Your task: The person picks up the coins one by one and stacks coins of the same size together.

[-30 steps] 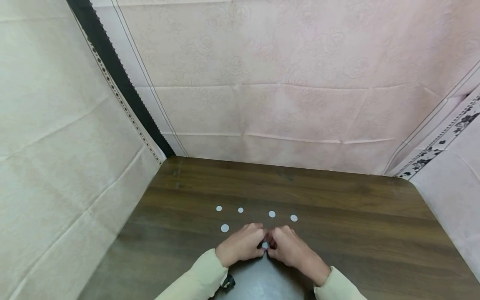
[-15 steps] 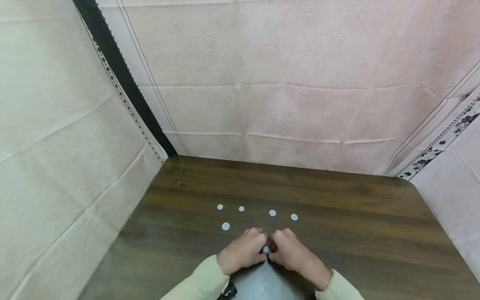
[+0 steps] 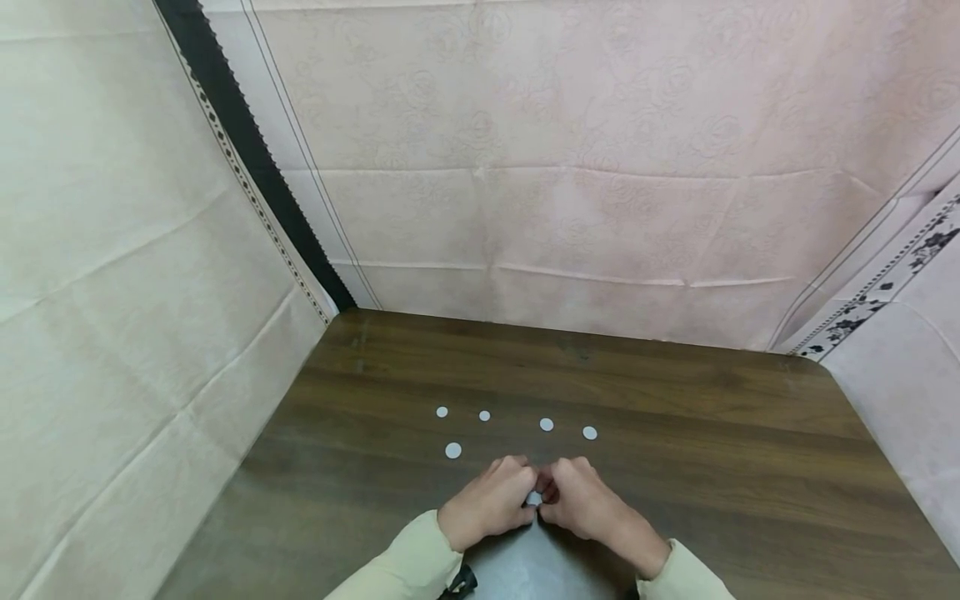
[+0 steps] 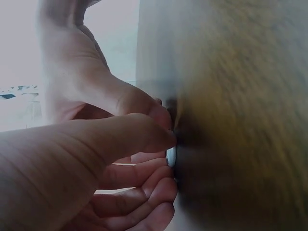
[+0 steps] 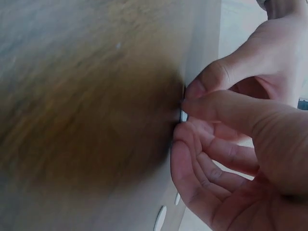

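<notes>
A small, flat white disc (image 3: 534,498), at the surface of a wood-grained table (image 3: 697,450), is pinched by the curled left hand (image 3: 489,502) and right hand (image 3: 587,502), five similar discs (image 3: 453,450) lying beyond, the table spreading wide either side and meeting creased cloth walls (image 3: 585,217) at its round-cornered far edge.

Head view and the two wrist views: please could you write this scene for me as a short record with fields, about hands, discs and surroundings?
left hand: thumb and fingers at the held disc
right hand: meets the left at the same disc, from the other side
held disc: pale, partly covered by fingers; flat or raised, cannot tell
back discs: four, in a rough row beyond the hands
side disc: one, nearer than the row, toward its left end
table: brown, wood-grained
cloth: pale, behind the table
</notes>
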Motion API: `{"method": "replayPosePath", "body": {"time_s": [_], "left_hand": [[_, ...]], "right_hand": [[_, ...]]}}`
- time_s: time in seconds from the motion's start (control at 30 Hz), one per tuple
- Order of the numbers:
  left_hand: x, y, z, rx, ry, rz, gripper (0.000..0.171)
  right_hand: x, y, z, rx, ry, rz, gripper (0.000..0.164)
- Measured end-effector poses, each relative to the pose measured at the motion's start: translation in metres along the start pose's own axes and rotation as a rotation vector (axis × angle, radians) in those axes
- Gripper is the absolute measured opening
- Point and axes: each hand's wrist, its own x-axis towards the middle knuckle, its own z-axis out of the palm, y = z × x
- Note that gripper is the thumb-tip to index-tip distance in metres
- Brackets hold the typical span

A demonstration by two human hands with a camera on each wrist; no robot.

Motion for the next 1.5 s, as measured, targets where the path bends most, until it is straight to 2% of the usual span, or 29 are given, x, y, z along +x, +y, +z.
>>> {"method": "replayPosePath", "body": {"time_s": [0.2, 0.4, 0.73, 1.17, 1.37, 1.5], "left_hand": [[0.002, -0.001, 0.000, 0.035, 0.002, 0.011, 0.025], [0.002, -0.001, 0.000, 0.084, 0.021, 0.021, 0.022], [0.002, -0.002, -0.001, 0.078, 0.008, 0.011, 0.022], [0.001, -0.001, -0.001, 0.064, 0.017, 0.019, 0.022], [0.001, 0.000, -0.001, 0.070, 0.016, 0.018, 0.021], [0.001, 0.000, -0.002, 0.077, 0.010, 0.015, 0.020]], "right_hand": [[-0.004, 0.007, -0.013, 0.006, -0.042, -0.024, 0.010], [-0.007, 0.014, -0.035, -0.085, -0.010, -0.051, 0.013], [-0.005, 0.024, -0.058, -0.162, -0.018, -0.066, 0.013], [0.004, 0.035, -0.059, -0.262, -0.026, -0.056, 0.017], [0.006, 0.040, -0.054, -0.270, -0.042, -0.038, 0.028], [0.008, 0.044, -0.052, -0.265, -0.051, -0.054, 0.026]]}}
